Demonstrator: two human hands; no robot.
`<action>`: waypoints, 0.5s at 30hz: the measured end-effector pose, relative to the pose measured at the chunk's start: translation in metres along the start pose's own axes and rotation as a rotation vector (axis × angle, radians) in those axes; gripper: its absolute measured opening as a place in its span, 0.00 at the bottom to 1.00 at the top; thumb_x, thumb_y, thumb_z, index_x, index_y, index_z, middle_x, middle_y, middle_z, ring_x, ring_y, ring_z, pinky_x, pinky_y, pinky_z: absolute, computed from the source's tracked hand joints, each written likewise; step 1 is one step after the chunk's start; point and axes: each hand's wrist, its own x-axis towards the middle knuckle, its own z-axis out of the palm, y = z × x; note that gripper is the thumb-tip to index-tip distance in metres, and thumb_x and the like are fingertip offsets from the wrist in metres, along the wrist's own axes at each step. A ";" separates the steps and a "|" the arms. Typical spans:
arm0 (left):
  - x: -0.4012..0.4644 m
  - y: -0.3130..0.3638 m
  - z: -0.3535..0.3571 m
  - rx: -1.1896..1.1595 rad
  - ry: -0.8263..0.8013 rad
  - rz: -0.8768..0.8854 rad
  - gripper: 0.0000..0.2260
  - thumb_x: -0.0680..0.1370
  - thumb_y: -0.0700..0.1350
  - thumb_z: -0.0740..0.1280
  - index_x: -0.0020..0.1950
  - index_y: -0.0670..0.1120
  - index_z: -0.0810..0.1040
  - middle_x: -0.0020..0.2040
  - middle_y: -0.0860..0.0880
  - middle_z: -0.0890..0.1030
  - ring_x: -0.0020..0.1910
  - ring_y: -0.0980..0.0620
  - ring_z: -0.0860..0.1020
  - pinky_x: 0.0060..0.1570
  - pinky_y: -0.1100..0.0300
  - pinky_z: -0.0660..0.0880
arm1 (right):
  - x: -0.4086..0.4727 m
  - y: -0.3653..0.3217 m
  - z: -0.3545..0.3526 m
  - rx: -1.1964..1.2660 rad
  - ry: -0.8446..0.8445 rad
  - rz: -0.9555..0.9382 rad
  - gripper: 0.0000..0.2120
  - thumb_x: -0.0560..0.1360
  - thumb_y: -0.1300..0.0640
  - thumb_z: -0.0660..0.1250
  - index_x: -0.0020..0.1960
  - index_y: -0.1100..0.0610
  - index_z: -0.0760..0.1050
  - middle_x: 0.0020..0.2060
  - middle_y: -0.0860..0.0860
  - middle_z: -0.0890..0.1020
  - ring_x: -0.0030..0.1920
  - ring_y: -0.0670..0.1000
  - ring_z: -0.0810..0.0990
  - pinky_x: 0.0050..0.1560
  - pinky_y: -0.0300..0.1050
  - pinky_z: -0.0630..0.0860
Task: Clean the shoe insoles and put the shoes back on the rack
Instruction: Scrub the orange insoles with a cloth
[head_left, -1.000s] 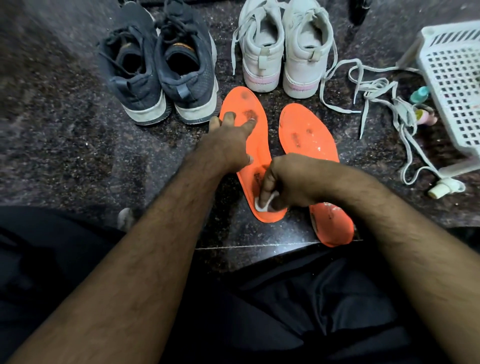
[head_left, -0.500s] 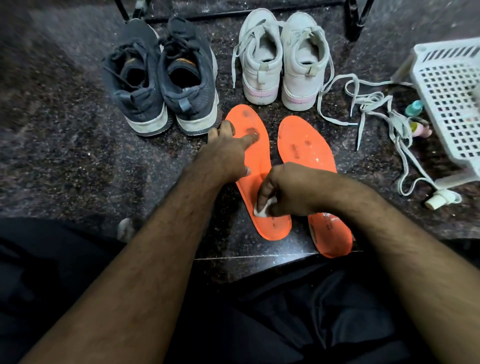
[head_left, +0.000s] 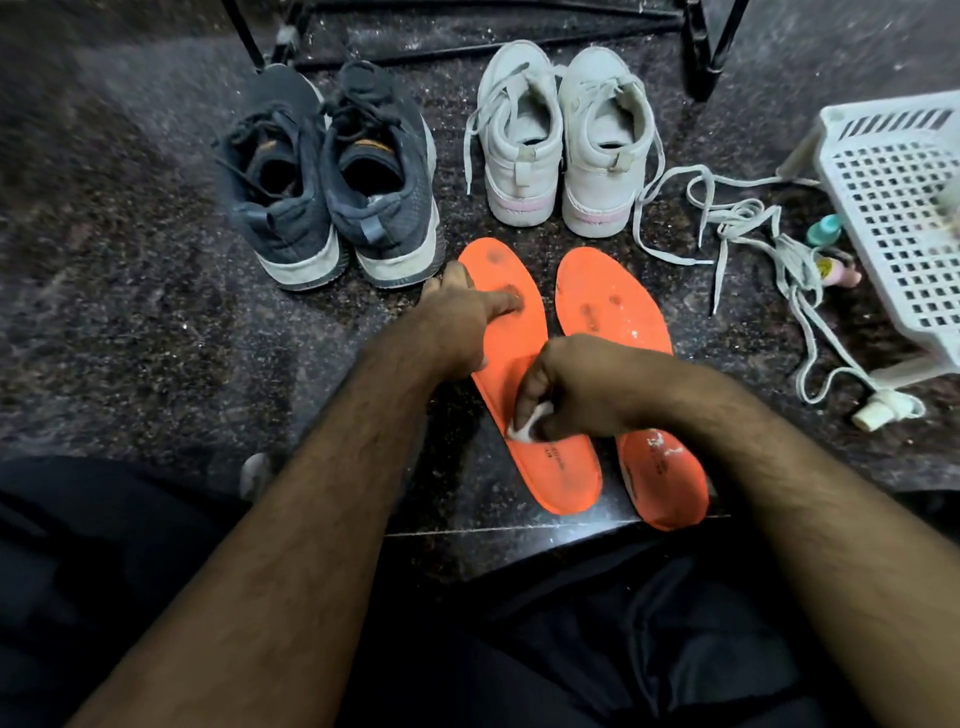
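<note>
Two orange insoles lie side by side on the dark stone floor, the left insole (head_left: 558, 478) and the right insole (head_left: 608, 301). My left hand (head_left: 457, 327) presses the front part of the left insole with straight fingers. My right hand (head_left: 576, 387) pinches a small white wipe (head_left: 527, 423) against the middle of the same insole. Behind the insoles stand a dark blue pair of sneakers (head_left: 332, 192) and a white pair of sneakers (head_left: 563, 140).
Black legs of the shoe rack (head_left: 698, 47) stand at the back. A white plastic basket (head_left: 898, 218) lies at the right, with loose white laces (head_left: 753, 228), small bottles (head_left: 831, 270) and a white tube (head_left: 878, 410) beside it. My dark-trousered legs fill the foreground.
My right hand with the wipe has shifted up the left insole, away from the heel. The view has tilted up, showing the rack legs. My left hand stays pressed on the insole.
</note>
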 end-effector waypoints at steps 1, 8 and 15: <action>0.000 0.000 0.000 -0.052 -0.005 0.009 0.33 0.75 0.39 0.72 0.74 0.63 0.67 0.64 0.43 0.65 0.63 0.42 0.69 0.67 0.52 0.69 | 0.000 0.004 -0.006 0.026 0.110 0.016 0.11 0.70 0.59 0.74 0.50 0.48 0.85 0.42 0.43 0.86 0.35 0.36 0.79 0.40 0.26 0.71; 0.001 0.002 0.005 -0.119 0.093 0.057 0.28 0.75 0.35 0.68 0.68 0.63 0.74 0.57 0.46 0.67 0.59 0.44 0.69 0.62 0.54 0.69 | 0.024 0.014 -0.001 0.079 0.471 0.220 0.08 0.70 0.60 0.69 0.45 0.51 0.84 0.44 0.50 0.86 0.47 0.51 0.83 0.46 0.39 0.74; 0.004 0.001 0.006 -0.085 0.147 0.067 0.29 0.74 0.35 0.70 0.66 0.65 0.75 0.59 0.48 0.65 0.60 0.45 0.66 0.64 0.46 0.70 | 0.010 0.005 0.002 0.023 0.293 0.148 0.08 0.70 0.54 0.72 0.49 0.46 0.84 0.43 0.47 0.86 0.45 0.48 0.83 0.47 0.43 0.78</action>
